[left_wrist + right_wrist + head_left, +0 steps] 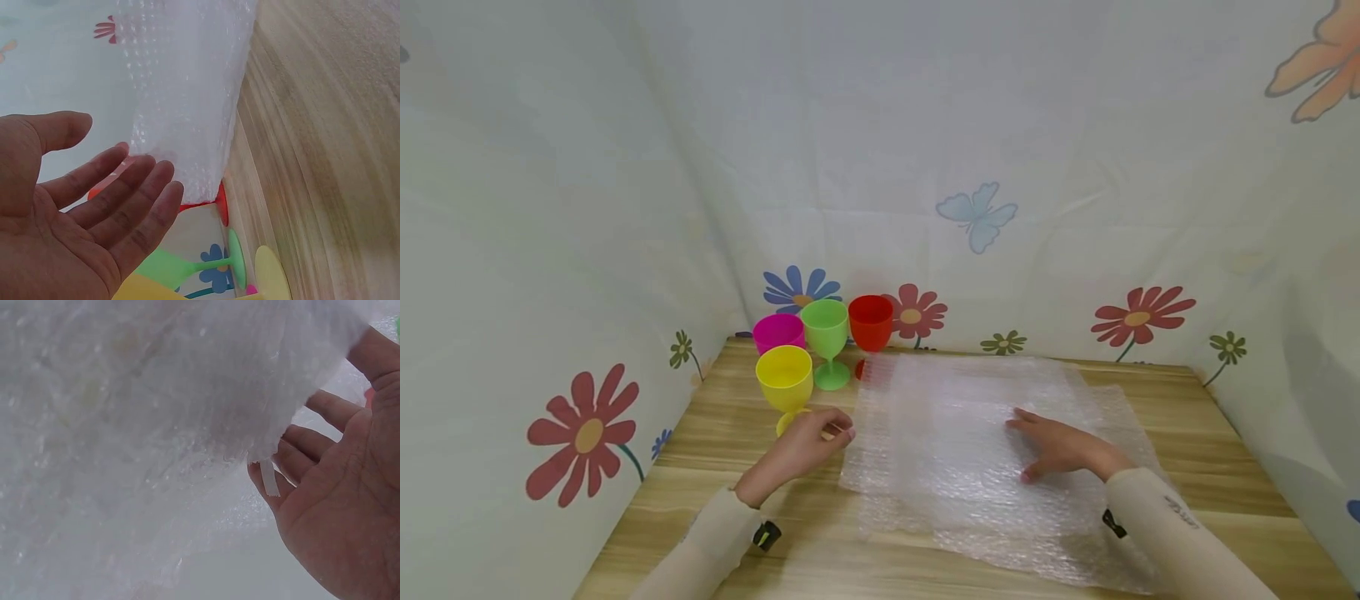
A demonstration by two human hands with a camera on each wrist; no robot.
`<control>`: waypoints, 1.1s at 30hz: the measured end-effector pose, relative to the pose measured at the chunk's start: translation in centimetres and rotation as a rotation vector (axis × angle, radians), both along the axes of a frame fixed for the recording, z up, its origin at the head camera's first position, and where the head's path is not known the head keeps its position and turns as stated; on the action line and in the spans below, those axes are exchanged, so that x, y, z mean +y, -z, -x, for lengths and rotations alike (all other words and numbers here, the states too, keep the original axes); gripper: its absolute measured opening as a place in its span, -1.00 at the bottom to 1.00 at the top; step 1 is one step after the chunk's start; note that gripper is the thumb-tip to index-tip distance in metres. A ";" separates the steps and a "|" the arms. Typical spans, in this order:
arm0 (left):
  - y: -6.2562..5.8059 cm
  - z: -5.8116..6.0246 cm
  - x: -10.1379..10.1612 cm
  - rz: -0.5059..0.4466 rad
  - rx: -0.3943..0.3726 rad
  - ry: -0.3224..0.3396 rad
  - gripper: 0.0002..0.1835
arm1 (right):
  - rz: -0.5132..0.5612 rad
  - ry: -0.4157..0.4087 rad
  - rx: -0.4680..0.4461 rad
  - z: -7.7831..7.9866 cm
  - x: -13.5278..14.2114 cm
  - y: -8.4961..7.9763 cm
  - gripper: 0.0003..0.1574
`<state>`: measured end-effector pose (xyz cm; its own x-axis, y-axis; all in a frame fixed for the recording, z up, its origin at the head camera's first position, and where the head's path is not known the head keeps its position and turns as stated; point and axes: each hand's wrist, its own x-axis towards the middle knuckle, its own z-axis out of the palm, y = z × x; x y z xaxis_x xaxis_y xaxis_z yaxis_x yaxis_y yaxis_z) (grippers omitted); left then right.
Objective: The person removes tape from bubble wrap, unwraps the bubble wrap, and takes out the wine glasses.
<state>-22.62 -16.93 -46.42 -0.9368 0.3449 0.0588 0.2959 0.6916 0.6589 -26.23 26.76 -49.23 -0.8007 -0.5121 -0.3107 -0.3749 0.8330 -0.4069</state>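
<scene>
Overlapping sheets of clear bubble wrap (955, 450) lie across the middle and right of the wooden table. My right hand (1060, 446) is over the wrap with thumb and fingers spread. In the right wrist view, a fold of bubble wrap (156, 425) hides part of the fingers. My left hand (808, 446) is beside the wrap's left edge, in front of a yellow goblet (785, 379). Its palm and loosely extended fingers hold nothing in the left wrist view. Behind the yellow goblet stand a magenta cup (778, 333), a green goblet (827, 337) and a red goblet (871, 325).
The wooden table (715, 442) meets fabric walls (1037, 167) printed with flowers and butterflies at the back and both sides. The wrap's far left corner overlaps the red goblet's lower part in the head view.
</scene>
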 end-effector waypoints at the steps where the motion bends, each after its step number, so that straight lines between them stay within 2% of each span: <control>1: 0.0 0.0 0.0 0.000 -0.002 0.000 -0.79 | 0.001 -0.003 0.003 0.0 0.2 0.0 0.17; 33: 0.4 0.1 0.0 0.001 -0.019 -0.012 -0.79 | -0.023 0.059 -0.009 -0.1 4.7 -1.0 0.13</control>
<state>-22.67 -16.92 -46.85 -0.9420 0.3333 0.0405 0.2748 0.6960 0.6634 -26.12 31.44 -48.23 -0.8262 -0.4571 -0.3294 -0.3215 0.8626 -0.3906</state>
